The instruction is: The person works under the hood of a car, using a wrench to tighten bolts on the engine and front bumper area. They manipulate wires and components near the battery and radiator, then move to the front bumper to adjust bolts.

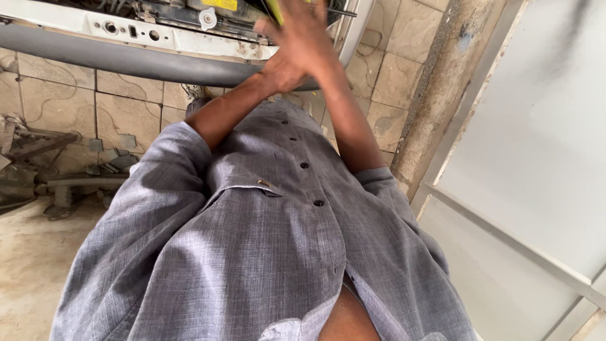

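Note:
I look down my own grey buttoned shirt (265, 252). Both forearms reach up to the open front of a white car (158, 38). My right hand (306, 38) is blurred, back towards me, fingers pointing into the engine bay next to a thin yellow-green object (275, 9). Whether it grips that object is unclear. My left hand (278, 74) meets the right at the wrist and is mostly hidden under it.
A grey bumper bar (126, 63) runs below the car's front panel. Metal scrap parts (57, 177) lie on the tiled floor at the left. A concrete pillar (442, 82) and a white framed panel (536, 158) stand at the right.

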